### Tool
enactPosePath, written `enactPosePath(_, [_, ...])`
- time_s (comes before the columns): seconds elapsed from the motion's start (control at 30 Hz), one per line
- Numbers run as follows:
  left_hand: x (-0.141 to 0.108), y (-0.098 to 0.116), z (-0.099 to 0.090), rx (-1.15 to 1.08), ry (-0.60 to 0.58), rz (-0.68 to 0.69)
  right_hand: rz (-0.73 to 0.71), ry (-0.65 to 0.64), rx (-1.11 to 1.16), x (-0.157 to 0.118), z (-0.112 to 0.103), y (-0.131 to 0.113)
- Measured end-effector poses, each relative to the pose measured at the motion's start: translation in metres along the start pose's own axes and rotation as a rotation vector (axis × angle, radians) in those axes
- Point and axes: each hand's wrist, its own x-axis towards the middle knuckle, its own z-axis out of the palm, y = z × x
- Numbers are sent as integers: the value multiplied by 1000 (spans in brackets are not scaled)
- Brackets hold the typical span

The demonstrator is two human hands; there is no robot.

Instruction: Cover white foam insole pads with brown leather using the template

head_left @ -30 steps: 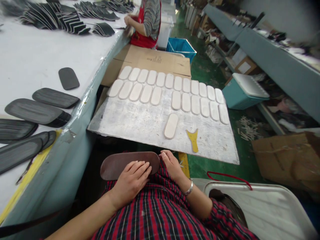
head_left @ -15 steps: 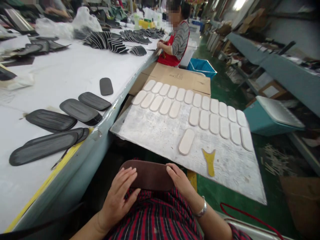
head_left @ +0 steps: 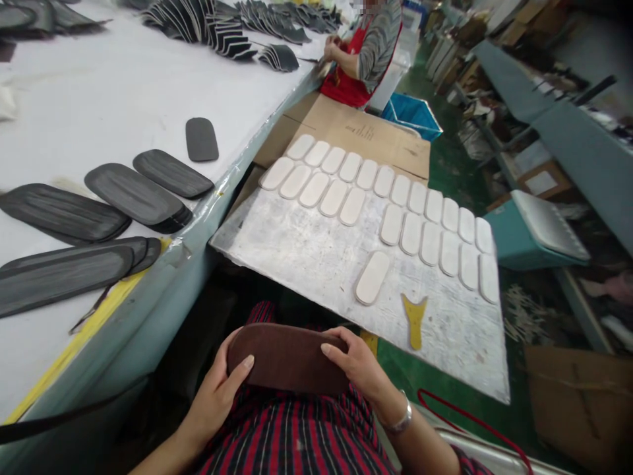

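A dark brown oval leather piece (head_left: 289, 359) with rounded ends is held level above my lap. My left hand (head_left: 222, 379) grips its left end, thumb on the face and fingers behind it. At the other end my right hand (head_left: 353, 359) holds it the same way, thumb on the front. Beyond it a single pale oval piece (head_left: 372, 277) lies on the grey board (head_left: 306, 247), with a yellow forked template (head_left: 414, 321) to its right. Two rows of similar pale oval pieces (head_left: 352, 206) lie farther back.
On the white table (head_left: 123, 92) at left lie stacks of dark oval pieces (head_left: 131, 192) and one small dark piece (head_left: 202, 139). A person in a red apron (head_left: 346, 82) stands beyond the cardboard (head_left: 363, 132). A blue crate (head_left: 413, 115) and teal bin (head_left: 537, 227) are at right.
My left hand has gone from resting over the leather piece's face to gripping its left end. My right thumb has come onto the face. The view has tilted downward.
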Motion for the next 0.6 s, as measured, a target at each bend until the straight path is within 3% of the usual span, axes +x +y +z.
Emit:
enactPosePath(0.1, [2, -1, -5, -16, -19, -7, -107, 112, -290, -2, 6, -2])
enactPosePath(0.2, [4, -5, -10, -15, -45, 27, -411, 237, -702, -7, 19, -2])
enactPosePath(0.33, [6, -18, -15, -107, -167, 169, -711, 135, -1015, -9, 38, -5])
enactPosePath(0.43, [7, -26, -15, -190, -228, 255, -797, 116, -1101, -4, 50, -15])
enactPosePath(0.6, [10, -32, -14, -246, -225, 282, -912, 45, -1154, 10, 72, -35])
